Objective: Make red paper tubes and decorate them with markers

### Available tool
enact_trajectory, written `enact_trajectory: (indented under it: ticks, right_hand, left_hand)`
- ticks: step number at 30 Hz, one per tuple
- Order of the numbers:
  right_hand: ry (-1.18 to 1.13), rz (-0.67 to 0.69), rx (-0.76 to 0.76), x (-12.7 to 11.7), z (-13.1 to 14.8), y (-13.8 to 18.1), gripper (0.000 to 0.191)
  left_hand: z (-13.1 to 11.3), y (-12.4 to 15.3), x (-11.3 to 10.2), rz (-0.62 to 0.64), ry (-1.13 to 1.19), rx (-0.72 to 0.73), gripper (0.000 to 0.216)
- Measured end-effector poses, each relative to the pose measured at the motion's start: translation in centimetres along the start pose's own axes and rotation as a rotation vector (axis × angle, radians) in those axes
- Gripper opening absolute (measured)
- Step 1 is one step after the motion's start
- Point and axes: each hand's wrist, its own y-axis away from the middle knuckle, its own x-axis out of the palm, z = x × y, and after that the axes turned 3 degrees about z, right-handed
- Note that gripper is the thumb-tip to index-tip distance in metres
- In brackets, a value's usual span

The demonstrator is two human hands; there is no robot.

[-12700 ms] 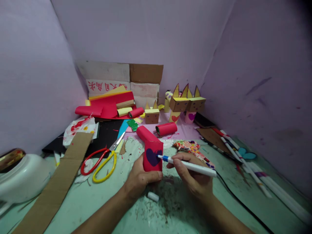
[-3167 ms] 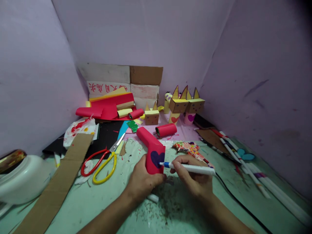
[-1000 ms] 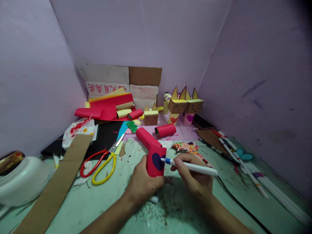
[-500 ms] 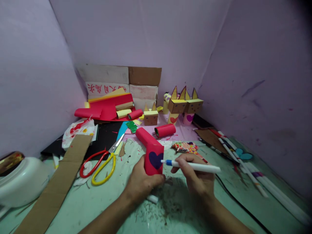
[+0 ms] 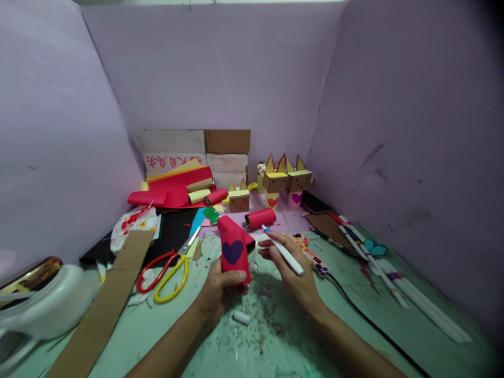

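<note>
My left hand (image 5: pixel 220 283) is closed around a red paper tube (image 5: pixel 235 270) that bears a dark purple heart (image 5: pixel 232 252). More red tube shows behind it; whether the pieces are joined I cannot tell. In my right hand (image 5: pixel 291 268) is a white marker (image 5: pixel 286 253), its blue tip pointing up and left, apart from the tube. A small white cap (image 5: pixel 241 317) lies on the table below my hands. Behind the held tube, another red tube (image 5: pixel 260 218) rests on its side. A patterned glue gun (image 5: pixel 307 249) with a black cord lies beyond my right hand.
Scissors (image 5: pixel 173 270) and a cardboard strip (image 5: pixel 104 304) lie at left, near a white pot-like vessel (image 5: pixel 51 304). Box-headed cardboard figures (image 5: pixel 275 182) stand at the back. Red paper sheets (image 5: pixel 177 190) are stacked back left. Several white markers (image 5: pixel 417 296) lie at right.
The marker has come away from the heart, its tip now angled upward. The held tube has turned slightly, and the camera view has shifted.
</note>
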Motion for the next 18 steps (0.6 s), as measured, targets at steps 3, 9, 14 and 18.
enact_trajectory:
  ticks: [3, 9, 14, 18]
  right_hand:
    - [-0.048, -0.040, -0.029, 0.0, 0.4, 0.1, 0.038]
    - [0.120, -0.075, -0.195, 0.0, 1.3, 0.5, 0.033]
    - [0.137, -0.028, -0.235, 0.1, 1.2, 0.7, 0.028]
    - [0.196, 0.009, -0.256, 0.1, 0.9, 0.7, 0.022]
  left_hand:
    - [-0.1, 0.0, 0.0, -0.006, 0.028, 0.006, 0.040]
    - [-0.2, 0.4, 0.1, 0.036, 0.073, -0.054, 0.029]
    - [0.0, 0.5, 0.0, 0.075, 0.074, -0.094, 0.028]
    - [0.3, 0.5, 0.0, 0.089, 0.067, -0.100, 0.030]
